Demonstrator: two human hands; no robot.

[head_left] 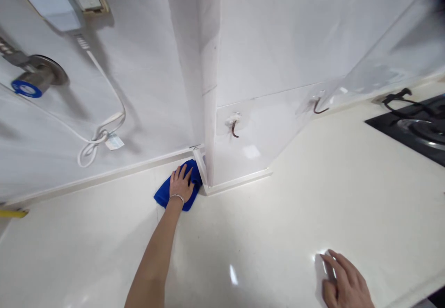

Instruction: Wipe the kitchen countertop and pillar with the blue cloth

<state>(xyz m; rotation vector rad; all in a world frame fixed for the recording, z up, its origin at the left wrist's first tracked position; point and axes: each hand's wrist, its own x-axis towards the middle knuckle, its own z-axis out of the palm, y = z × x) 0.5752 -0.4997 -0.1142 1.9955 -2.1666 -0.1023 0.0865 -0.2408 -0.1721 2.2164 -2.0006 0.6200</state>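
Observation:
A blue cloth point(162, 196) lies on the pale countertop point(278, 234), tucked into the corner beside the wall projection. My left hand point(181, 185), with a thin bracelet at the wrist, holds this cloth pressed down against the surface, fingers slightly spread over it. Part of the cloth is hidden under the palm. At the lower right, my right hand point(347, 282) holds nothing; its fingers are apart and a little bent. It is at or just above the countertop; whether the fingertips touch cannot be made out.
Two brown hooks, a near one point(234, 129) and a farther one point(318, 106), stick out from the tiled projection point(264, 67). A black stove point(417, 125) stands at right. On the left wall are a blue-handled valve point(33, 83) and a looped white cord point(93, 143). Something yellow point(13, 213) shows at far left.

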